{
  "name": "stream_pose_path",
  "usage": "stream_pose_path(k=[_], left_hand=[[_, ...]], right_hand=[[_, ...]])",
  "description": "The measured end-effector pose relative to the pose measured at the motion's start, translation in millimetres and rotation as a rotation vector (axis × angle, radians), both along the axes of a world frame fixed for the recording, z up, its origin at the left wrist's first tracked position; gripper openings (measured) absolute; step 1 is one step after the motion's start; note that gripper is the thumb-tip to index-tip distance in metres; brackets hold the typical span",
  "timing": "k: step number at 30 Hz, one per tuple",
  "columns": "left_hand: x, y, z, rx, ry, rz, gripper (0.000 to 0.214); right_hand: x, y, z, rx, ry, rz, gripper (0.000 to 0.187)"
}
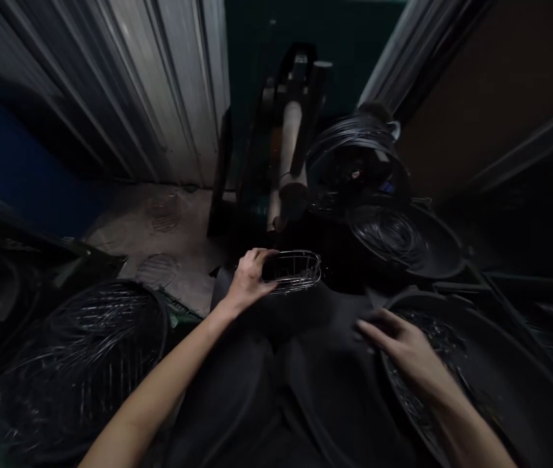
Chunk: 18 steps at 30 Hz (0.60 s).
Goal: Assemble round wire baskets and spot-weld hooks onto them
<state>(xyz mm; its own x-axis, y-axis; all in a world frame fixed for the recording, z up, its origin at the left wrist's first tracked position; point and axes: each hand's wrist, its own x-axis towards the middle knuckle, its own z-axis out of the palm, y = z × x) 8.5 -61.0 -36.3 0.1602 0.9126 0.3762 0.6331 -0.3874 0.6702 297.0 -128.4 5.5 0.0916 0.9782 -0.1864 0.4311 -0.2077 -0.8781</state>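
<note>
A small oval wire basket [298, 272] is gripped at its left end by my left hand [251, 276], above the dark cloth over my lap. Its thin metal rings and short cross wires catch the light. My right hand [396, 335] is at the left rim of a wide black pan [495, 364] that has small pieces of metal in it. The fingers of that hand are drawn together in a pinch; whatever may be between them is too dark and blurred to make out.
In front stands a dark machine with a pale cylindrical bar [290, 140]. Wire coils [354, 140] and a pan of wire rings [388, 234] sit to its right. At left is a container of many wire pieces [105, 338]. Round wire grids [156, 270] lie on the floor.
</note>
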Motion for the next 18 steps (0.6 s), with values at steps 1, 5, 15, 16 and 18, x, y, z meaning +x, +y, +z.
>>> stream_pose_path(k=[1,5,15,16,18], left_hand=[[2.5,0.6,1.6,0.015,0.028,-0.012,0.053],[6.6,-1.9,6.6,0.106,0.131,-0.035,0.056],[1.3,-4.5,11.9,0.172,0.188,-0.052,0.052],[0.8,-4.6,12.1,0.171,0.171,-0.044,0.052],[-0.7,-4.8,11.9,0.173,0.156,-0.041,0.052]], right_hand=[[-16.0,7.3,5.3,-0.091,0.113,0.066,0.038],[-78.0,45.6,7.7,-0.173,0.395,0.111,0.04],[-117.7,58.0,-18.8,0.234,0.046,0.021,0.033],[-119.5,55.7,-19.2,0.258,0.017,0.005,0.032],[-121.8,51.7,-18.9,0.27,-0.001,-0.006,0.032]])
